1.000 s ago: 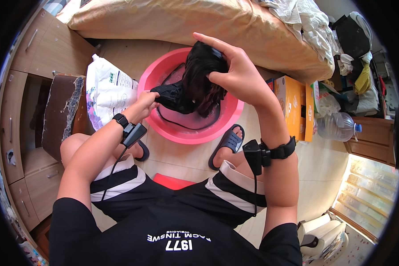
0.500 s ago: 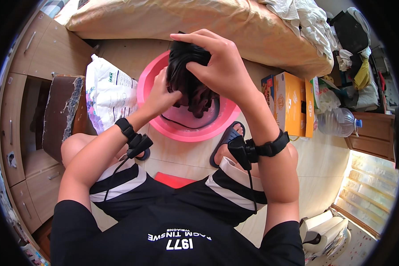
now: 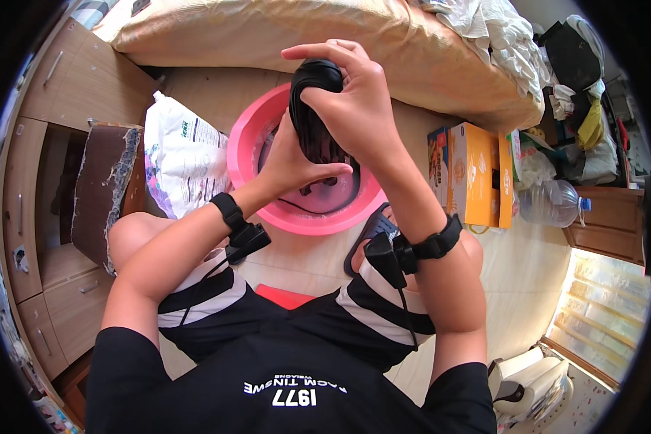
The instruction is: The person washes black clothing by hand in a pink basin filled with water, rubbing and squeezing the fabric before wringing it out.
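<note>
Clerk: Principal item, and where it lies?

Keeper: One black cloth (image 3: 312, 137), bunched and folded, above the pink basin (image 3: 296, 224). Its upper fold stands over the basin's far rim; its lower end is over the basin's middle. Contact with the water (image 3: 324, 197): cannot be told.

Clerk: Long axis?

Keeper: From the basin's far rim toward its near rim, leaning slightly right at the near end.

Clerk: Hands, and state of fingers?

Keeper: Right hand (image 3: 354, 98), over the basin's far right part: the upper fold is held between thumb and fingers, the index finger stretched out past it. Left hand (image 3: 286, 163), over the basin's left half: palm against the cloth's left flank, thumb stuck out toward the basin's right side. Its fingers pass behind the cloth; whether they grip cannot be told.

Clerk: Governing relation?

Keeper: The cloth sits between the two hands, directly over the basin. The right hand is nearer its upper end, the left hand nearer its lower part.

Clerk: Surrounding stock?

Keeper: Left of the basin, one white pouch (image 3: 188, 159), upright. Right of the basin, one orange carton (image 3: 476, 177); farther right, one clear bottle (image 3: 546, 202) with a blue cap. Beyond the basin's far rim, one bed (image 3: 224, 40) in a pale peach cover. Just off its near right rim, one dark slipper (image 3: 369, 239), worn.
</note>
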`<state>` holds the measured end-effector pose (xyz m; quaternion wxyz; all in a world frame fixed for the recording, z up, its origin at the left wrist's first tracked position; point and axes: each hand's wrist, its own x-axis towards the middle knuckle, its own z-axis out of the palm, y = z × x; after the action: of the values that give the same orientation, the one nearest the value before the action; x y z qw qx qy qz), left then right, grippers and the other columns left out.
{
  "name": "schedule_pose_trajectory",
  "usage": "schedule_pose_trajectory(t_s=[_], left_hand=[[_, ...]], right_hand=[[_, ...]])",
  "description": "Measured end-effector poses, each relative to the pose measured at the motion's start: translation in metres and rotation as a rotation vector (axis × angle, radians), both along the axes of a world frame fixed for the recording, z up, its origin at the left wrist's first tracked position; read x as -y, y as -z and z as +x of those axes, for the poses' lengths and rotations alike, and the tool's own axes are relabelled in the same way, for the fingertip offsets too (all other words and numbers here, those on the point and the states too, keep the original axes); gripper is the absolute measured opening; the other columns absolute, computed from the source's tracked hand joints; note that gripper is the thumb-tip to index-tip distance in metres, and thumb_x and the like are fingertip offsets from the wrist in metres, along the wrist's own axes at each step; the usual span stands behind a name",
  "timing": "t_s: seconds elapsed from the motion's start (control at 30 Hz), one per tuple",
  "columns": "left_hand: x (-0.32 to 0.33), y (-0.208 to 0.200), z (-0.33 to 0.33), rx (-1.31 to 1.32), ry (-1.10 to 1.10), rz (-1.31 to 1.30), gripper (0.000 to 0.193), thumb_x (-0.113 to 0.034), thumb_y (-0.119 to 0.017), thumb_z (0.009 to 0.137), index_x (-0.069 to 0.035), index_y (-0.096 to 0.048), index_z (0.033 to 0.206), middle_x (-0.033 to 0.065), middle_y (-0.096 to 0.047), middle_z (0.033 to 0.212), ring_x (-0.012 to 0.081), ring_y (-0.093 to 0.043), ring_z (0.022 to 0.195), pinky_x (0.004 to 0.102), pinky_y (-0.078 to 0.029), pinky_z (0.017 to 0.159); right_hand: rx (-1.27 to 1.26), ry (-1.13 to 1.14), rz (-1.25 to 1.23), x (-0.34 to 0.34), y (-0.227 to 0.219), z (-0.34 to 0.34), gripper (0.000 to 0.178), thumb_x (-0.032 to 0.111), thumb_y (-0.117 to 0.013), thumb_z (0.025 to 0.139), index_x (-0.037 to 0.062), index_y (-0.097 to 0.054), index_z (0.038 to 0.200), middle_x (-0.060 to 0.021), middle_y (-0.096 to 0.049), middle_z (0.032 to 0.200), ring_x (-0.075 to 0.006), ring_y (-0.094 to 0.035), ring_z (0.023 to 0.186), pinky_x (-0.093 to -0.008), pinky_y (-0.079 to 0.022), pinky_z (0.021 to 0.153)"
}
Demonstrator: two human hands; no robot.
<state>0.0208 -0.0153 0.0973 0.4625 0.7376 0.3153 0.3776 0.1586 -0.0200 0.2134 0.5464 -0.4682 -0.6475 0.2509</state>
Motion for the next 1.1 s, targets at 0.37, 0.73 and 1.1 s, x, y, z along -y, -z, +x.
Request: schedule_pose_trajectory(t_s=[0.37, 0.73, 1.1], left_hand=[[-0.015, -0.018, 0.02, 0.18, -0.257, -0.032, 0.047, -0.026, -0.085, 0.08, 0.001, -0.065, 0.113, 0.0121, -0.075, 0.094, 0.0232, -0.074, 0.091, 0.0358, -0.056, 0.081], [-0.049, -0.049, 0.004, 0.308, 0.107, -0.537, 0.019, -0.011, -0.071, 0.091, -0.003, -0.062, 0.107, 0.004, -0.064, 0.083, 0.0151, -0.063, 0.075, 0.031, -0.053, 0.075], [-0.047, -0.069, 0.002, 0.011, 0.417, -0.554, 0.035, -0.015, -0.084, 0.079, -0.005, -0.061, 0.104, -0.0002, -0.061, 0.084, 0.0103, -0.059, 0.077, 0.0272, -0.048, 0.069]], right_hand=[[-1.299, -0.272, -0.424, -0.005, 0.008, -0.005, 0.042, -0.005, -0.051, 0.089, -0.0071, -0.054, 0.13, -0.0127, -0.059, 0.114, -0.0212, -0.06, 0.104, -0.0313, -0.049, 0.099], [0.827, 0.104, 0.267, -0.001, 0.04, 0.052, 0.079, 0.0, -0.069, 0.077, 0.028, -0.052, 0.149, -0.0102, -0.047, 0.152, -0.0325, -0.048, 0.136, -0.0456, -0.041, 0.113], [0.776, 0.146, 0.49, -0.022, 0.054, 0.056, 0.061, 0.004, -0.077, 0.07, 0.0259, -0.063, 0.126, -0.0115, -0.047, 0.15, -0.0351, -0.052, 0.133, -0.0445, -0.052, 0.103]])
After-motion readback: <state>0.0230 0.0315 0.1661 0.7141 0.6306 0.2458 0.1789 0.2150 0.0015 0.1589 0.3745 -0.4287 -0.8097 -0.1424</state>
